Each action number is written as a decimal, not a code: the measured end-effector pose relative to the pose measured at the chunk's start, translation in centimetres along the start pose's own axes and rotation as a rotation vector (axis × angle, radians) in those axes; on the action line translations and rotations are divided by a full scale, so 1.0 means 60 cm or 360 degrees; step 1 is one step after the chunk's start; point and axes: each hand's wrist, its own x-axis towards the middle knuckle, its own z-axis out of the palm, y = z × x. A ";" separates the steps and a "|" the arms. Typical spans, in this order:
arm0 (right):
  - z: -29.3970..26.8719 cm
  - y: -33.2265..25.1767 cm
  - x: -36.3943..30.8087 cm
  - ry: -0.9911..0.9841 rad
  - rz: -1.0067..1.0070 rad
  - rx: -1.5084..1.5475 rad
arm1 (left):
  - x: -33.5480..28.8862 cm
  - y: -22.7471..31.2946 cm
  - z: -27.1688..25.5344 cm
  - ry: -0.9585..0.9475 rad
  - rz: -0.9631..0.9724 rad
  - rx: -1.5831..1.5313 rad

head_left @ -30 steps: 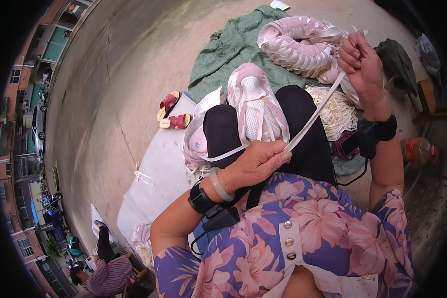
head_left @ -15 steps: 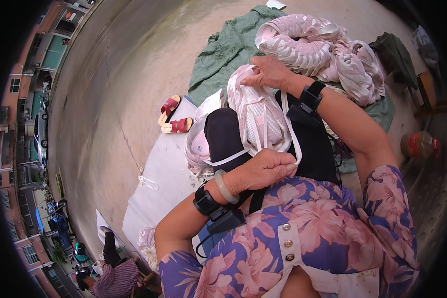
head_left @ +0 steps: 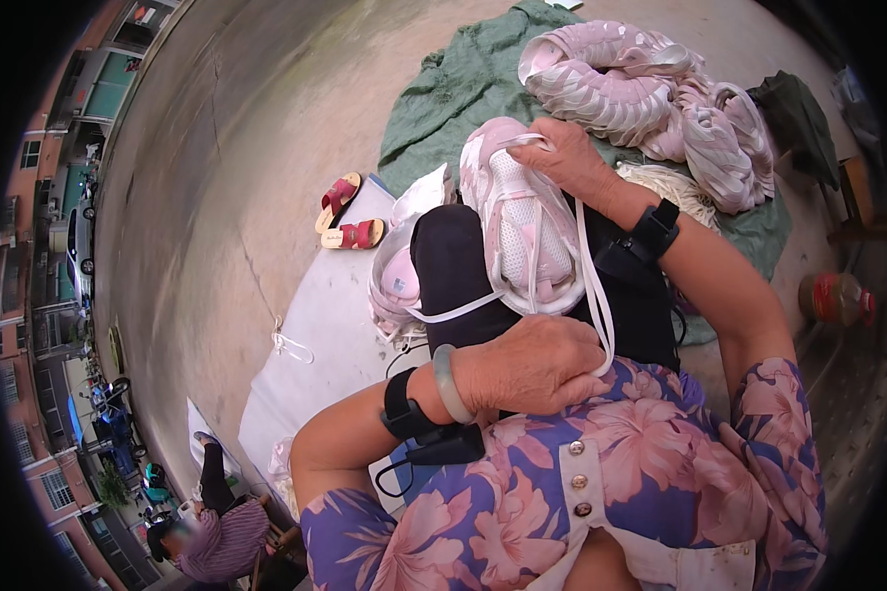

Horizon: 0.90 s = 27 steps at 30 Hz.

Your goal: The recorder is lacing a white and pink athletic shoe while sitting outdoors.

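Note:
A pink and white shoe upper (head_left: pixel 524 222) with a mesh middle lies across my black-clad lap. Pinched at its far end, a white shoelace (head_left: pixel 589 286) is held by my right hand (head_left: pixel 576 167), whose fingers are closed. The lace hangs in a long loop down the upper's right side to my left hand (head_left: pixel 537 364), closed around it close to my body. Another white strand runs left over my leg. Beside my left knee lies a second pink and white upper (head_left: pixel 396 276).
A large coiled bundle of pink and white uppers (head_left: pixel 601 94) lies on a green cloth (head_left: pixel 453 89), near pale cord (head_left: pixel 670 182). Red-strapped sandals (head_left: pixel 353 234) sit by a white sheet (head_left: pixel 305 384). A bottle (head_left: pixel 834 298) stands at right; a seated person (head_left: pixel 229 542) is lower left.
My left hand has moved slightly down and right, pulling the lace along. My right hand has shifted right and a little nearer on the upper.

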 end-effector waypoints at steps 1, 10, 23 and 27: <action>-0.005 -0.007 -0.011 -0.0009 -0.0002 0.0003 | -0.002 -0.010 0.000 0.0369 0.0159 0.0089; -0.041 -0.018 -0.062 -0.0348 0.0106 0.0440 | -0.049 -0.168 -0.077 0.1532 -0.0718 -0.0050; -0.010 -0.015 -0.078 -0.0239 -0.0145 0.0068 | -0.036 -0.168 -0.111 0.1057 -0.0509 0.0949; -0.019 0.002 -0.096 -0.0281 -0.0503 -0.0184 | -0.036 -0.170 -0.114 0.0991 -0.0487 0.0957</action>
